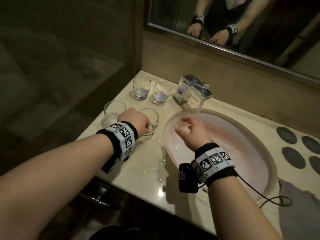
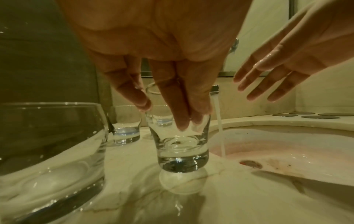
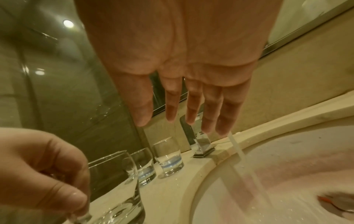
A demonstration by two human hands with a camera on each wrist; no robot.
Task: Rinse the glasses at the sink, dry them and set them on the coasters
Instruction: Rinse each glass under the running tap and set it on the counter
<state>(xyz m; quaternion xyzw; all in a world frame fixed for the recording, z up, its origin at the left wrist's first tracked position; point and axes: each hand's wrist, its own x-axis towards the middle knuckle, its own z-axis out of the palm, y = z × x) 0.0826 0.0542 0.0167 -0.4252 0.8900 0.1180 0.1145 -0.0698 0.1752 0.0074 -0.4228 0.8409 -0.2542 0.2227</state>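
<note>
Four clear glasses stand on the wet counter left of the sink (image 1: 242,122). My left hand (image 2: 164,115) pinches the rim of the near-right glass (image 1: 153,118) from above, thumb outside and fingers over the rim; this glass (image 2: 182,151) stands on the counter with a little water in it. Its neighbour (image 1: 114,111) stands just to the left, and two more glasses (image 1: 141,89) (image 1: 161,92) stand behind. My right hand (image 1: 188,127) hovers over the basin beside the running water (image 1: 200,105), fingers (image 3: 193,106) straight and wet, holding nothing. Several dark round coasters (image 1: 285,135) lie right of the sink.
The square chrome faucet (image 1: 194,87) stands behind the basin and is running. A mirror (image 1: 225,23) hangs above it and a glass wall (image 1: 69,66) closes the left side. Water is splashed on the counter (image 1: 147,161) near its front edge. A grey cloth-like shape (image 1: 303,205) lies near right.
</note>
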